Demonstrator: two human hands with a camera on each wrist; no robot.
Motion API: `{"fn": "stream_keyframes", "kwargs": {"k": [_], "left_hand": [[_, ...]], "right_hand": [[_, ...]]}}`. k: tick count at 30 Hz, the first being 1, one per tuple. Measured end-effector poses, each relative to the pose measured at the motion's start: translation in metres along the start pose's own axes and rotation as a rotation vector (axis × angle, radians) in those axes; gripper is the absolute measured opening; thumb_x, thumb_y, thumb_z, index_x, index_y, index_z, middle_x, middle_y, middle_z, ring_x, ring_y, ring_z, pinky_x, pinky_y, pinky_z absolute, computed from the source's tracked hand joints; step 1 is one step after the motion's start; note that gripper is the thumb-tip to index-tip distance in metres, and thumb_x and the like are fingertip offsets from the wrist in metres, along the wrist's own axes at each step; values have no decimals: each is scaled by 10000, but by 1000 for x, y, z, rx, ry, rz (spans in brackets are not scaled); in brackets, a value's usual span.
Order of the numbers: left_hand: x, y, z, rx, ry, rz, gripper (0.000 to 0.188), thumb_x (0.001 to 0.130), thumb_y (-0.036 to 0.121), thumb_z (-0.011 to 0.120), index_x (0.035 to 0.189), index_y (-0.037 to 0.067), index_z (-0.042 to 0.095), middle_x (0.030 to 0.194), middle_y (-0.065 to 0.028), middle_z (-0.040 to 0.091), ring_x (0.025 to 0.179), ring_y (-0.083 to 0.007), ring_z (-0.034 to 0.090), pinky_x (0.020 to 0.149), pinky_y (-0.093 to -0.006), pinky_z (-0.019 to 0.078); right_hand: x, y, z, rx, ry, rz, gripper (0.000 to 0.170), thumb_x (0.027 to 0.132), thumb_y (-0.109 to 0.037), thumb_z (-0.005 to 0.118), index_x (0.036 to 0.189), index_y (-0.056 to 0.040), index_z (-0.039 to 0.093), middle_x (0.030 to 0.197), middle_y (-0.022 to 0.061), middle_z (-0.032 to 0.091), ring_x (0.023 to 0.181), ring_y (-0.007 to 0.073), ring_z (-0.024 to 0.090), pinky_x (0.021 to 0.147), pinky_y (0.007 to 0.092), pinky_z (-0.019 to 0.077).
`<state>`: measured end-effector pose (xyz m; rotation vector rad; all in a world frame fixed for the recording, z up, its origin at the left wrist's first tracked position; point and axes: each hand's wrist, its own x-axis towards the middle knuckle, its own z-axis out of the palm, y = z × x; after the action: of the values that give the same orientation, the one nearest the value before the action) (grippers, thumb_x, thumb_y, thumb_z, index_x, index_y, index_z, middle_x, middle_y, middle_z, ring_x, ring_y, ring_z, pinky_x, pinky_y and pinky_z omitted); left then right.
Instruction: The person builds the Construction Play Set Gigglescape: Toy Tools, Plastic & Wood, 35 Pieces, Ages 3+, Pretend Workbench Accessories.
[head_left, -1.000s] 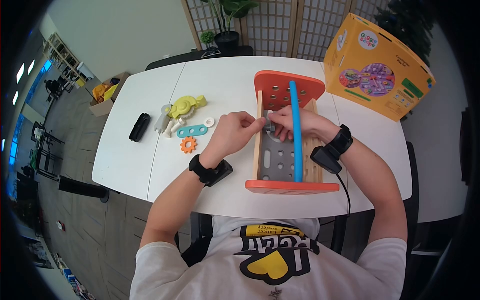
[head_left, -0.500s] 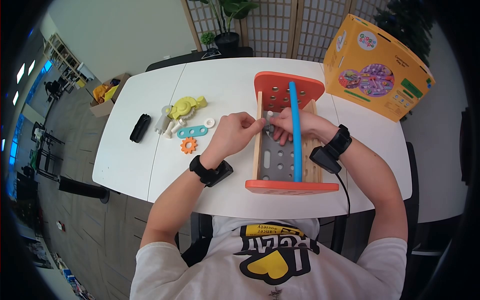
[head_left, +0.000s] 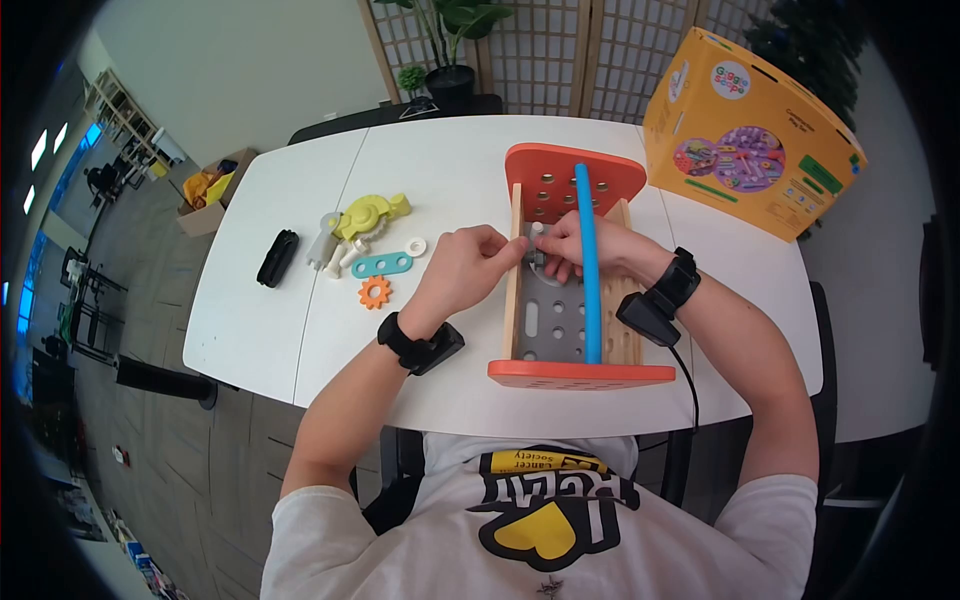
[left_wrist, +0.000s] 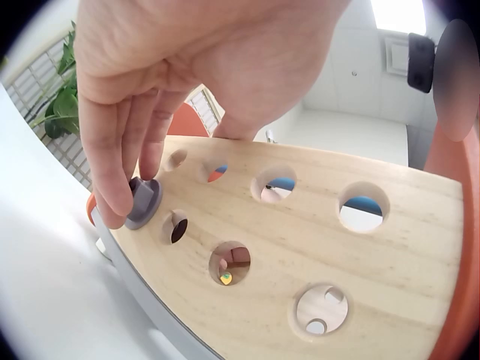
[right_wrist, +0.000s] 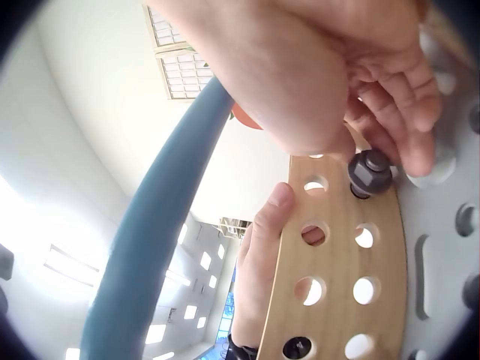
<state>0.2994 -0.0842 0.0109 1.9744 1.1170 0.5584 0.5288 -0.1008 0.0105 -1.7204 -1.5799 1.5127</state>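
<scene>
A toy toolbox with orange ends, wooden side panels full of holes, a grey floor and a blue bar handle stands on the table. My left hand reaches over the left panel, thumb at its top edge. In the left wrist view its fingers hold a grey bolt head against the outer face. Inside the box, my right hand has its fingertips at a dark grey nut on that panel's inner face. A white peg stands close by its fingers.
Left of the toolbox lie a yellow toy tool, a teal strip with holes, an orange gear, a white ring and a black case. A yellow carton stands at the back right.
The right fingers have shifted slightly around the nut. My left hand stays at the left panel, and the toolbox holds its place.
</scene>
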Motion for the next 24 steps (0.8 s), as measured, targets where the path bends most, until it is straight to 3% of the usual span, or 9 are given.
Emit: {"fn": "stream_keyframes", "kwargs": {"k": [3,6,9,12,15,21,24], "left_hand": [[0,-1,1,-2,3,9,493,989,418,679,1020,-70,744,849,-156,757,809,-212,729,772,-322,567],[0,-2,1,-9,1,11,494,989,420,679,1019,-68,745,852,-155,758,813,-210,730,771,-319,566],[1,-4,1,-11,7,19,495,988,422,681,1017,-68,745,852,-154,757,812,-206,726,768,-318,564],[0,-1,1,-15,5,19,494,987,423,684,1014,-66,746,848,-152,754,809,-202,721,766,-318,561],[0,-4,2,-12,9,20,491,988,423,684,1011,-64,746,845,-148,752,807,-200,718,764,-318,559],[0,-2,1,-7,4,18,495,988,425,684,1011,-65,745,854,-147,754,813,-203,720,768,-320,561],[-1,-3,1,-12,11,30,501,988,429,681,1013,-68,744,855,-148,754,815,-205,722,772,-323,562]], "right_hand": [[-4,-6,1,-29,-15,32,409,1042,-405,602,1065,-4,684,939,62,697,742,103,663,594,236,491],[-8,-12,4,-80,66,-6,353,1004,-369,674,1081,-24,674,937,41,673,767,103,655,604,243,491],[-8,-2,0,-129,39,-175,324,962,-334,737,1090,-44,666,940,25,648,790,105,649,617,251,491],[-2,6,0,-86,51,-264,357,891,-272,820,1031,26,683,828,79,718,687,128,667,624,248,519],[-4,-1,-2,-141,-9,-146,380,940,-328,765,1022,38,701,823,80,731,694,130,678,628,252,523],[-1,-2,2,40,-21,55,500,1014,-473,628,1006,20,715,809,73,723,693,125,669,623,257,523],[-8,-12,4,17,97,14,358,1012,-372,656,1058,-18,672,845,32,717,704,99,643,600,240,481]]}}
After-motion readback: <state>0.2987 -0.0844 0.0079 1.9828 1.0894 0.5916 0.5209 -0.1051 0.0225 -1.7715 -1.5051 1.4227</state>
